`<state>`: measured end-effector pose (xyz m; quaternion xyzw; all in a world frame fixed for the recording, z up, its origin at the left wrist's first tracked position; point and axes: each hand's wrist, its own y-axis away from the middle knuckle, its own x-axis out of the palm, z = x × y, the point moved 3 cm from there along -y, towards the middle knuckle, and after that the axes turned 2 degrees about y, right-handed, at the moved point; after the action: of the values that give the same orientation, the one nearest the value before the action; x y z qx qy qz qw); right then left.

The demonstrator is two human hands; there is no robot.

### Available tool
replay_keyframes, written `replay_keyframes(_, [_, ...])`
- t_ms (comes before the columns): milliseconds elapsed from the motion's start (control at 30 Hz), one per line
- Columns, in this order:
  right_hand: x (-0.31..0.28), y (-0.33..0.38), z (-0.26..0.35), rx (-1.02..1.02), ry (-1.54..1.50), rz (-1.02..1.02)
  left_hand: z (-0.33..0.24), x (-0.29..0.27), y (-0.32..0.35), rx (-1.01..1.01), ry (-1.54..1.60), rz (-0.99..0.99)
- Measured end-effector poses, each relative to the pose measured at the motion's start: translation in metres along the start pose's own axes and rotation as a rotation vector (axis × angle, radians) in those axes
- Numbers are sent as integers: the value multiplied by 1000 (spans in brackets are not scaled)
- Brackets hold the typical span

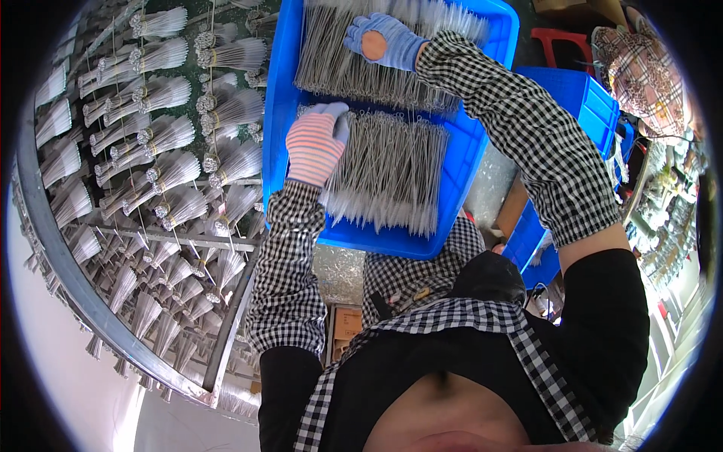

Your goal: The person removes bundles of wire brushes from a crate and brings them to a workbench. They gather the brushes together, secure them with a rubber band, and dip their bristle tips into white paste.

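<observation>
A blue plastic crate (273,151) holds two rows of thin twisted-wire brushes with pale bristle ends. The far row (331,68) and the near row (392,166) lie with a narrow gap between them. My left hand (315,148), in a pink-striped glove with grey fingertips, is at the left end of the near row, fingers stretched toward the gap. Across the far row lies my right hand (384,41) in a blue glove with a round hole on its back. Its fingers rest on the brushes, the tips partly hidden. I see nothing held in either hand.
On the left, a metal-framed rack (98,316) carries many tied brush bundles (166,94). Further blue crates (595,113) and a red stool (561,45) stand at the right. Brown cardboard (512,205) lies beside the crate, and patterned cloth (640,83) is at far right.
</observation>
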<state>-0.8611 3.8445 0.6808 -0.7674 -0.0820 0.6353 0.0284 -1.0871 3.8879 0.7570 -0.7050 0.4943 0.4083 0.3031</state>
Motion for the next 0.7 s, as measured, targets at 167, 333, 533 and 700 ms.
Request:
replay_keyframes(167, [-5,-25,15,-91,14,15,38,-3,-46,-262,53,-164])
replay_keyframes(333, [27,-10,0,11,-39,23,36,-3,-143,-364,-236,-74])
replay_keyframes(533, [12,-13,-10,-24,-126,-34,36,-1,-175,-459,-395,21])
replay_keyframes(700, [-20,-5,-47,-33,-650,-151,57,-32,-151,-337,160,-198])
